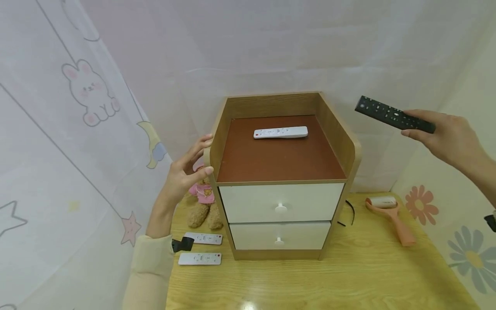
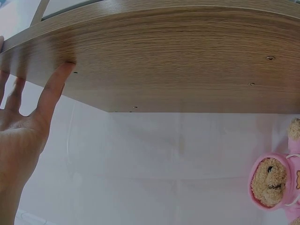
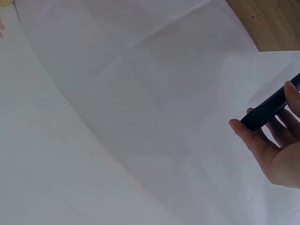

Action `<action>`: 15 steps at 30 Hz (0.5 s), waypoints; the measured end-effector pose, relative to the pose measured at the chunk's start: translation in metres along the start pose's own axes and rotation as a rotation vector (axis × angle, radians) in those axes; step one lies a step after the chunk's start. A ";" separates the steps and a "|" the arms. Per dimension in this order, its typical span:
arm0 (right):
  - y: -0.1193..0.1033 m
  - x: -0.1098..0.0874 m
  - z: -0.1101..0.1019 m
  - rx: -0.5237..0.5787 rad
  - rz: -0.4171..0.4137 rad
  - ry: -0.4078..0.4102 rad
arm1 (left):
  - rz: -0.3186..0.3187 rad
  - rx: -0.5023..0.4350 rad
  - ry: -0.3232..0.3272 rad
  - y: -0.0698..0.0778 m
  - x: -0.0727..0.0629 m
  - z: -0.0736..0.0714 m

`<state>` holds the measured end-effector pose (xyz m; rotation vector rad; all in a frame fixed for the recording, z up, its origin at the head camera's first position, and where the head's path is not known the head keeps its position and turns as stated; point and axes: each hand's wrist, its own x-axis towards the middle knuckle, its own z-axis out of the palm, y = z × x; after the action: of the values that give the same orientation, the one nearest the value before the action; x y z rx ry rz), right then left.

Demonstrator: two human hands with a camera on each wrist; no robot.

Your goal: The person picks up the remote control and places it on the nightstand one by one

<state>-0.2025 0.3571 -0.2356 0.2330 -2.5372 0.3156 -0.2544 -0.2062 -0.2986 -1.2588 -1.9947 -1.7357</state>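
Observation:
In the head view my right hand (image 1: 451,133) holds a black remote control (image 1: 387,114) by one end, up in the air to the right of the cabinet. Fingers and thumb grip that remote (image 3: 269,108) in the right wrist view too. My left hand (image 1: 184,170) rests its fingertips against the left side panel of a small wooden cabinet (image 1: 280,254). From the left wrist, the fingers of this hand (image 2: 23,126) reach out straight to the panel (image 2: 178,61). A white remote control (image 1: 280,132) lies on the cabinet's brown top, inside the raised rim.
Two white drawers (image 1: 252,204) face front, both closed. Left of the cabinet sit a teddy bear (image 1: 203,193) in pink and two white remotes (image 1: 199,258) on the wooden table (image 1: 279,284). An orange-handled lint roller (image 1: 399,224) lies at right. Patterned cloth (image 1: 77,172) hangs around.

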 end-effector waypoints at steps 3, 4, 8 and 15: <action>-0.009 0.009 -0.005 -0.003 -0.038 -0.010 | -0.007 0.009 -0.001 0.000 0.000 0.000; -0.012 0.012 -0.006 -0.007 -0.049 -0.018 | -0.005 0.013 -0.001 0.000 0.000 0.000; -0.026 0.024 -0.011 -0.012 -0.081 -0.053 | 0.008 0.020 -0.005 0.001 0.001 0.000; -0.052 0.044 -0.016 -0.010 -0.159 -0.078 | 0.012 0.006 -0.008 0.001 0.001 0.001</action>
<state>-0.2187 0.3073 -0.1893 0.4491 -2.5760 0.2361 -0.2536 -0.2055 -0.2974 -1.2742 -1.9914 -1.7206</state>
